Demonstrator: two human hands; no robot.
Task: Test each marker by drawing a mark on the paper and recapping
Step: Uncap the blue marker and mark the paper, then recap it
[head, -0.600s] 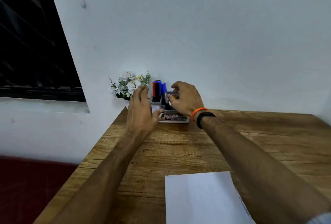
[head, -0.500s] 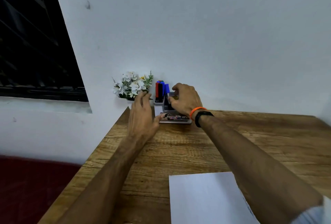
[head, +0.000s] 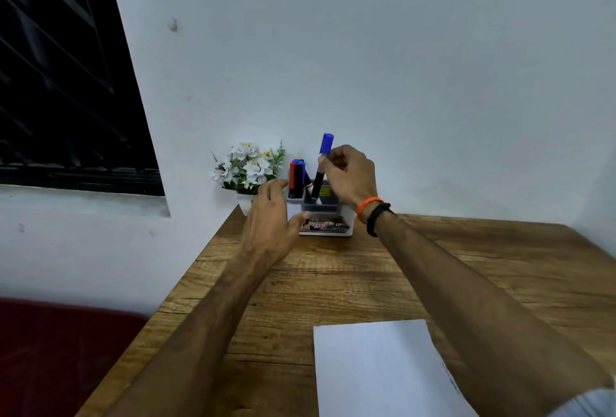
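Head view: right hand (head: 348, 178) fingers pinch blue-capped marker (head: 322, 166), upright, its lower end in organizer (head: 328, 216) at far edge of surface (head: 333, 283). Left hand (head: 271, 218) fingers relaxed, touching organizer's left side. Paper (head: 380, 366) lies near, right of centre.

The left hand (head: 271, 216) covered the left front corner of the white organiser (head: 328, 229), whose printed label was too blurred to read. The remaining markers (head: 296, 178) bunched together, their number uncertain. The paper (head: 380, 370) ran off the bottom edge, its right side hidden under the right forearm (head: 483, 300).
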